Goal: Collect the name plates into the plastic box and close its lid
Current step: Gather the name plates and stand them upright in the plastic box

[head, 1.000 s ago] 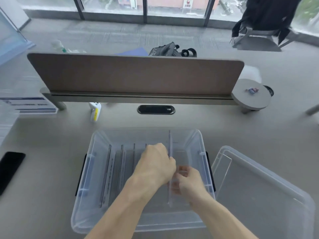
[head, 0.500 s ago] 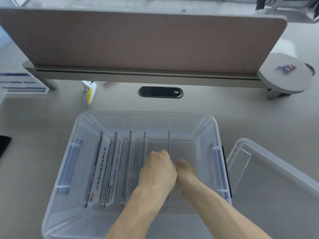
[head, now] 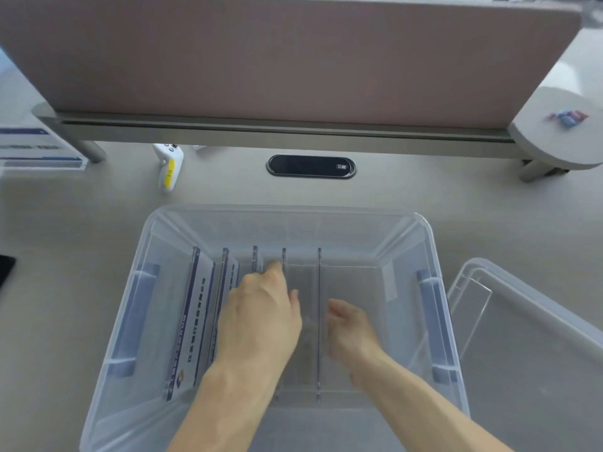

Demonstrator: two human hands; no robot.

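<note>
A clear plastic box stands open on the desk in front of me. Several name plates stand on edge inside it, side by side. The left ones carry printed cards; the rightmost plate is clear. My left hand reaches into the box and lies over the middle plates, with one clear plate between thumb and fingers. My right hand hovers just right of the rightmost plate, fingers loosely apart, holding nothing. The box lid lies upside down to the right of the box.
A desk divider panel runs across the back, with a black cable port below it. A white and yellow device lies at back left, a black phone at the left edge, a round side shelf at right.
The view has dropped closer to the box. My right hand has let go of the rightmost plate and drawn slightly right. My left hand has shifted left onto the middle plates.
</note>
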